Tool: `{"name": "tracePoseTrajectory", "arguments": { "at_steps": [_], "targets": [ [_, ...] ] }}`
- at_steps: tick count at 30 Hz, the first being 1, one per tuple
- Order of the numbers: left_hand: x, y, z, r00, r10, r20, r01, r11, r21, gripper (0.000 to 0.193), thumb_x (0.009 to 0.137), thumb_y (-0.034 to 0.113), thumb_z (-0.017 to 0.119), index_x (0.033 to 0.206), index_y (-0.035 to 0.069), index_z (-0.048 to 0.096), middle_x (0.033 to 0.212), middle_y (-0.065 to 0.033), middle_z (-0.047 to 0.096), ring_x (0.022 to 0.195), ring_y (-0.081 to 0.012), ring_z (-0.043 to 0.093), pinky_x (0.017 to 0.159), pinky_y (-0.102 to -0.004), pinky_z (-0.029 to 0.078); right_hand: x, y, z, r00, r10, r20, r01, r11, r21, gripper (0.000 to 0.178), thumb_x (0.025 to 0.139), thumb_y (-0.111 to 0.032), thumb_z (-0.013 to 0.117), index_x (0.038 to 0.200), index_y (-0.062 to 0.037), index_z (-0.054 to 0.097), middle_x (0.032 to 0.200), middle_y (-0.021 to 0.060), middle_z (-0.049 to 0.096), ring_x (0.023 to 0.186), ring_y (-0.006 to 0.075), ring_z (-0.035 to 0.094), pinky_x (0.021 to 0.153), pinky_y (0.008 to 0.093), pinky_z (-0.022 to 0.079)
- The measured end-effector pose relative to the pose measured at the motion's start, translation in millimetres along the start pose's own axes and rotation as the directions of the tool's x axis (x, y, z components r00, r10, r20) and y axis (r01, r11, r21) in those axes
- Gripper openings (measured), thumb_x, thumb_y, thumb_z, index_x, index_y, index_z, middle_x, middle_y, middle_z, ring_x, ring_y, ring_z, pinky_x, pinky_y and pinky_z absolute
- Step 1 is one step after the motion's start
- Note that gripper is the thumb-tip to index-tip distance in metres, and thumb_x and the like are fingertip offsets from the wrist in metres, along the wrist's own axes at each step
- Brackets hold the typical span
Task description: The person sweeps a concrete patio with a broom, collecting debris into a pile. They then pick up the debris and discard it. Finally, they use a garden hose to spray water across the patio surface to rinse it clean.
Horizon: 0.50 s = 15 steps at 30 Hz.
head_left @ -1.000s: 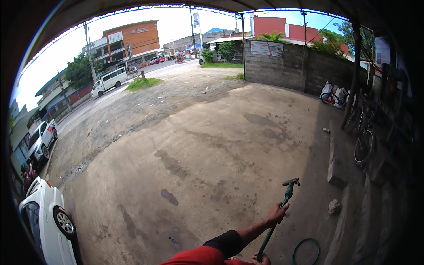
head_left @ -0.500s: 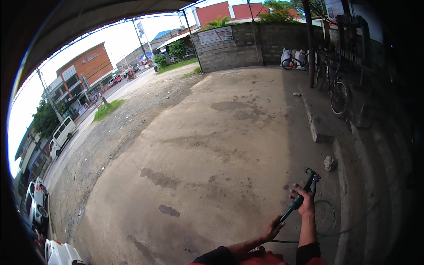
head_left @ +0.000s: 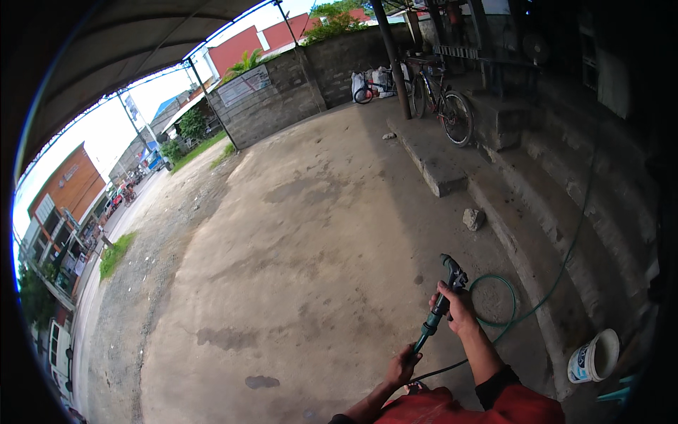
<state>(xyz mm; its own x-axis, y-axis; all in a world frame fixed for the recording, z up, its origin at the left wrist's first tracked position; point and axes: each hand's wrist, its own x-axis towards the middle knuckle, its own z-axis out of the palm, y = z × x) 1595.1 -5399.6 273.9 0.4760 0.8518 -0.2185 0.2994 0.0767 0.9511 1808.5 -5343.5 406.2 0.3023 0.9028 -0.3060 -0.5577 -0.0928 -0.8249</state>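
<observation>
Slanting in front of me at the lower right is a dark green hose nozzle point(head_left: 432, 321), a long wand with a bent head and a lever near its top. My right hand point(head_left: 455, 309) is wrapped round its upper shaft, just below the head. Lower down, my left hand point(head_left: 402, 364) grips the tail end. From there a dark hose runs right and appears to join the green hose point(head_left: 512, 300), which loops on the ground and trails up over the steps. The nozzle's head points up and away from me; no water shows at it.
Concrete steps point(head_left: 526, 233) rise on the right, with a white bucket point(head_left: 595, 357) tipped on its side there. A rock point(head_left: 473, 219) lies beside the lowest step. Farther off are a bicycle point(head_left: 452, 113), a post point(head_left: 393, 60) and a block wall point(head_left: 268, 102). Stained concrete floor point(head_left: 304, 240) spreads ahead.
My view has swung right, bringing the bucket and more of the steps and hose into sight. The right hand's fingers, spread before, now close round the nozzle. The left hand keeps its grip.
</observation>
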Motion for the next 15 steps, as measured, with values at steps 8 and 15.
{"name": "tracePoseTrajectory", "arguments": {
  "at_steps": [8, 15],
  "targets": [
    [41, -18, -67, 0.998, -0.001, 0.068, -0.002, 0.999, 0.044, 0.051, 0.096, 0.039, 0.065, 0.135, 0.007, 0.06, 0.124, -0.0158, 0.068, 0.112, -0.0268, 0.066, 0.095, -0.0384, 0.05, -20, 47, -30, 0.929, -0.209, -0.307, 0.235, 0.971, 0.049, 0.017, 0.089, -0.016, 0.074, 0.088, -0.0045, 0.062, 0.066, 0.0027, 0.057, 0.058, 0.0162, 0.058, 0.054, 0.0327, 0.048],
    [48, -30, -92, 0.978, -0.191, -0.088, 0.158, 0.943, -0.291, 0.046, 0.1, 0.032, 0.059, 0.13, -0.002, 0.061, 0.111, -0.014, 0.071, 0.095, -0.021, 0.07, 0.082, -0.0319, 0.055, -26, 46, -54, 0.933, -0.292, -0.212, 0.301, 0.954, 0.011, 0.016, 0.087, -0.012, 0.072, 0.082, -0.0039, 0.059, 0.063, 0.0029, 0.055, 0.05, 0.0158, 0.055, 0.049, 0.0312, 0.046]
  ]
}}
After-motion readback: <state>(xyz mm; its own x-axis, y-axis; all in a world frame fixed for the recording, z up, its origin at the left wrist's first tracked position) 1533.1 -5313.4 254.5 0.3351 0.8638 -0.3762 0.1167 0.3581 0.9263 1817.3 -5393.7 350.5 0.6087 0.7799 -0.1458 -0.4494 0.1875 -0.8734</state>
